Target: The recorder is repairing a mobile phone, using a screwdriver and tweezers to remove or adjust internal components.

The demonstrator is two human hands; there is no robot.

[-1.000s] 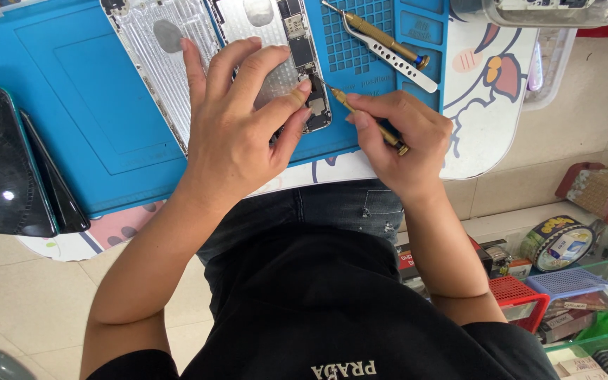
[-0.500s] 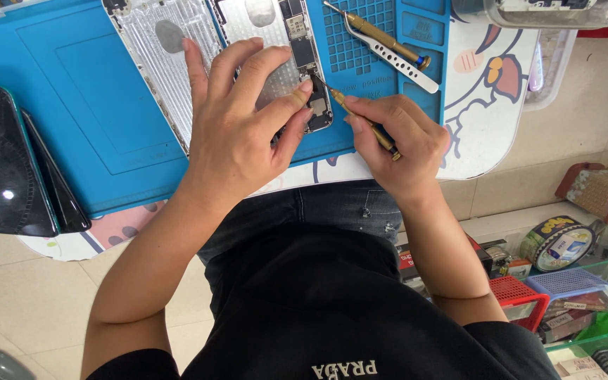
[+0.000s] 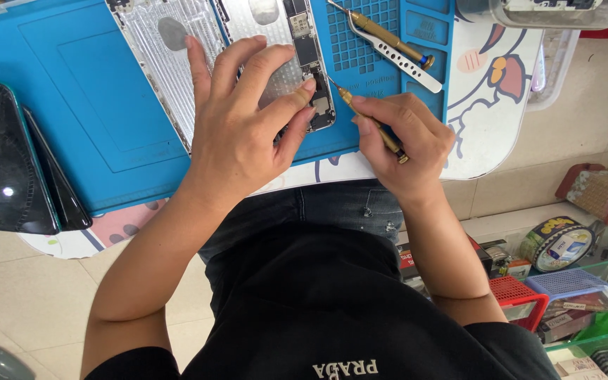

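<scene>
An opened silver phone chassis (image 3: 276,42) lies on a blue work mat (image 3: 72,91), its circuit board exposed along the right side. My left hand (image 3: 244,123) presses flat on the phone's lower half, fingers spread. My right hand (image 3: 406,137) pinches a gold-handled screwdriver (image 3: 371,123) whose tip meets the phone's lower right corner beside my left fingertips.
A second gold screwdriver (image 3: 388,39) and metal tweezers (image 3: 395,56) lie on the mat's gridded right part. Two dark phones (image 3: 8,162) rest at the left edge. A tape roll (image 3: 554,243) and small baskets (image 3: 564,285) sit on a lower shelf at right.
My right hand has shifted slightly left and up, bringing the screwdriver tip closer against the phone's corner. My left hand stays pressed on the phone.
</scene>
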